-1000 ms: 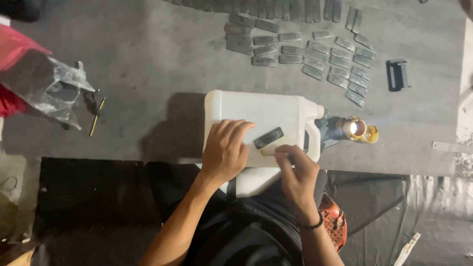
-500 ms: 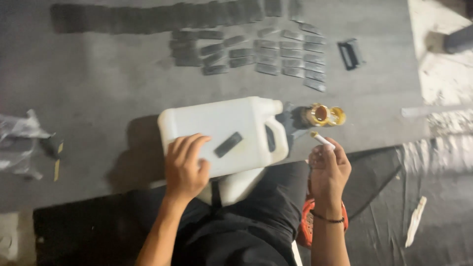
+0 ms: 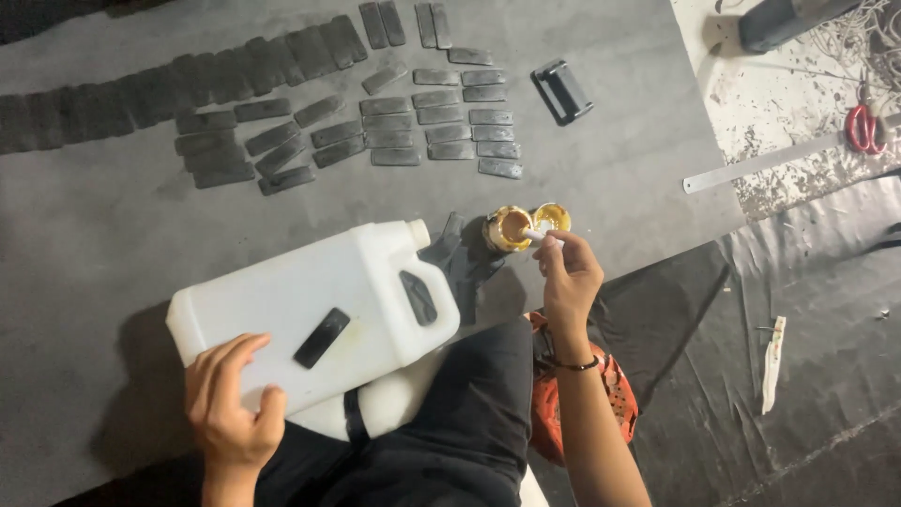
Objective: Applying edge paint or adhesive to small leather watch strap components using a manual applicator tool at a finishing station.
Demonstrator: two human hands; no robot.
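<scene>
The white jug lies on its side across the person's lap, a small black strip resting on its top face. The left hand presses on the jug's near corner, fingers loosely spread. Right of the jug's spout, the right hand pinches a small white stick, its tip in the open glue tin. Beyond the jug, rows of dark strips lie on the grey mat.

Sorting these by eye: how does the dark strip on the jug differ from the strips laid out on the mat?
The dark strip on the jug lies alone, raised on the white jug; the strips on the mat lie in rows on the grey mat. The left hand rests by the jug. Both are flat, dark, oblong.
</scene>
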